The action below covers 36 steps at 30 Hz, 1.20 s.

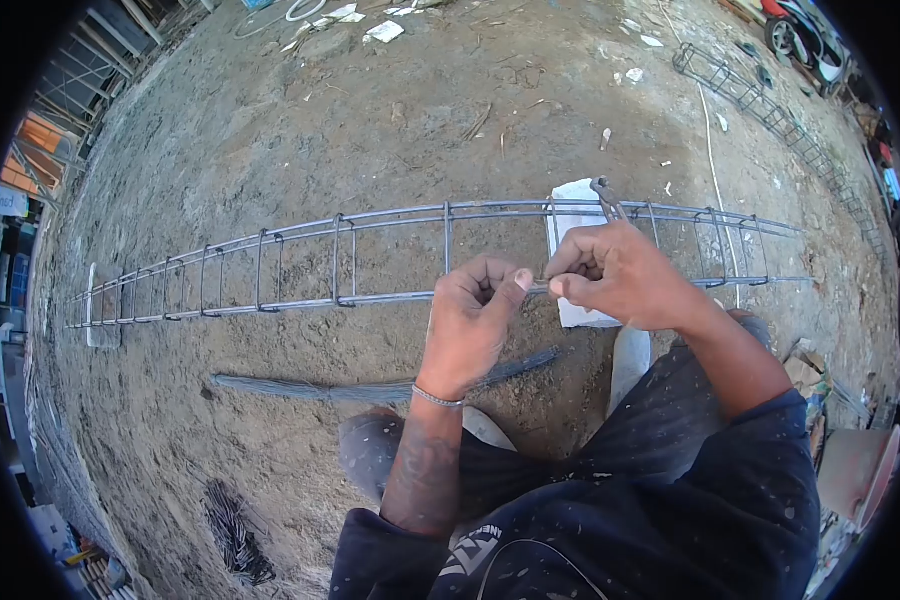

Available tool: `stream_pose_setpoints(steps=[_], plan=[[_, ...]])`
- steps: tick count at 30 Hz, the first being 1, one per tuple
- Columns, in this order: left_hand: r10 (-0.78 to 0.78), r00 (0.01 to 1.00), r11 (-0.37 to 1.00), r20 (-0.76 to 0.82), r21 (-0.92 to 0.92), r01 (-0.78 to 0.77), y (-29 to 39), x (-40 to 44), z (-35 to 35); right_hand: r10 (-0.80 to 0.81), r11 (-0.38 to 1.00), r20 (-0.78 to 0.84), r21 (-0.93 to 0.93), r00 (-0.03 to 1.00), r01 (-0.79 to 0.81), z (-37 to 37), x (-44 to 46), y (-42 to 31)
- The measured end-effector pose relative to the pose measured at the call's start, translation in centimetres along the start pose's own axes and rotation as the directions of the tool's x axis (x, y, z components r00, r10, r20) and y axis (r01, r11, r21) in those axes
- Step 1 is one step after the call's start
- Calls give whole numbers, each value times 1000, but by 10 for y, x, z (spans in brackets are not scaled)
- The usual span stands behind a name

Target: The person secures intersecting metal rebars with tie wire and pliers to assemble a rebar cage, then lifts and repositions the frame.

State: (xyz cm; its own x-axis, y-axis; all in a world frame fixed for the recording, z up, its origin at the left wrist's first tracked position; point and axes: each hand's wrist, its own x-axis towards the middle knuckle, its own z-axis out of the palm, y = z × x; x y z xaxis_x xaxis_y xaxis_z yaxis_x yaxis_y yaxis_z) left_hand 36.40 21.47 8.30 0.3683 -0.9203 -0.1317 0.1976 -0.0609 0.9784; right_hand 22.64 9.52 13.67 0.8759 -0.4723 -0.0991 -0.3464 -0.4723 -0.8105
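Looks like an open-air building yard. Shows bare brown earth (320,130) with a long, ladder-like cage of grey steel rods (448,238) stretching from nine to three o'clock, a second dark steel cage (780,126) at two, broken flat white slabs (385,32) near twelve, thin grey metal poles (142,20) at ten and a slender bundle of grey wire (310,389) at seven.

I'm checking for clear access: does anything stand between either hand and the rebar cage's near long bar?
Nothing visible does: the left hand and right hand both appear at the near long bar. The white block sits beneath the rebar cage, not in between.
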Motion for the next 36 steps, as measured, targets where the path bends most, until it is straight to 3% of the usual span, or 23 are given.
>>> stream_pose_setpoints(steps=[1, 2, 3, 7, 9, 10, 11, 12, 13, 16, 20, 21, 22, 23, 24, 26, 28, 29, 30, 31, 33, 34, 36], plan=[[0, 1000, 1000, -9, -2, 0, 1, -2, -3, 54, 951, 143, 295, 988, -95, -6, -3, -1], [-78, 986, 957, 149, -266, 116, 1, -4, -6, 65, 808, 291, 545, 954, -222, -9, -4, -2], [-108, 941, 834, 320, -486, 261, 1, -6, -7, -17, 741, 322, 640, 947, -204, -5, -5, 1], [-119, 933, 714, 339, -624, 318, 1, -7, 2, -17, 560, 372, 773, 928, -299, 0, -2, 8], [-106, 990, 948, 95, -291, 130, -5, -2, 2, 54, 877, 242, 452, 969, -162, -5, 4, 10], [-104, 990, 947, 96, -294, 128, -9, 0, 5, 56, 879, 243, 448, 968, -163, -4, 4, 9], [126, 990, 984, -66, 133, -117, -14, 1, 11, 50, 991, 90, 118, 995, -60, 2, 3, 7], [391, 914, 785, -111, 558, -269, -17, 2, 16, -12, 971, -51, -238, 999, -1, 9, 2, 5], [494, 864, 664, -99, 684, -302, -17, 3, 20, -65, 922, -156, -388, 986, 0, 20, 0, 1], [675, 725, 513, -134, 791, -332, -22, 7, 28, -287, 826, -289, -558, 913, 83, 37, 3, 5], [598, 781, 586, -180, 764, -272, -21, 6, 19, -167, 881, -163, -467, 972, 73, 23, 8, 17], [282, 942, 894, -183, 407, -188, -18, 5, 10, 25, 998, -45, -48, 999, -27, 13, 7, 16], [-37, 999, 999, -37, -8, 36, -15, 3, 3, 151, 913, 151, 357, 977, -196, 6, 5, 15], [-100, 984, 895, 149, -418, 155, -12, 0, 0, 114, 771, 221, 595, 969, -227, 4, 3, 12], [-102, 984, 893, 143, -422, 154, -14, -2, 2, 114, 772, 228, 593, 967, -231, 3, 2, 10], [47, 900, 577, 434, -747, 330, -18, -2, 9, -37, 440, 447, 810, 894, -387, 0, 0, 7], [4, 916, 610, 401, -727, 316, -13, 1, 12, 18, 635, 371, 713, 928, -297, -11, 4, 9], [-45, 984, 904, 171, -411, 113, -10, 3, 12, 53, 794, 288, 569, 956, -215, -13, 5, 10], [20, 998, 999, -62, 36, -17, -8, 4, 13, 60, 792, 287, 570, 956, -220, -10, 4, 12], [217, 972, 891, -94, 425, -157, -8, 3, 17, 106, 954, 139, 266, 985, -140, -4, 4, 15], [397, 910, 749, -118, 614, -247, -20, 6, 27, -3, 954, -68, -299, 998, -17, 8, 3, 11], [567, 818, 559, -95, 774, -297, -23, 7, 32, -5, 954, -68, -301, 998, -16, 17, 4, 9], [570, 812, 573, -123, 768, -286, -25, 8, 39, -235, 732, -214, -680, 948, 28, 36, 5, 14]])
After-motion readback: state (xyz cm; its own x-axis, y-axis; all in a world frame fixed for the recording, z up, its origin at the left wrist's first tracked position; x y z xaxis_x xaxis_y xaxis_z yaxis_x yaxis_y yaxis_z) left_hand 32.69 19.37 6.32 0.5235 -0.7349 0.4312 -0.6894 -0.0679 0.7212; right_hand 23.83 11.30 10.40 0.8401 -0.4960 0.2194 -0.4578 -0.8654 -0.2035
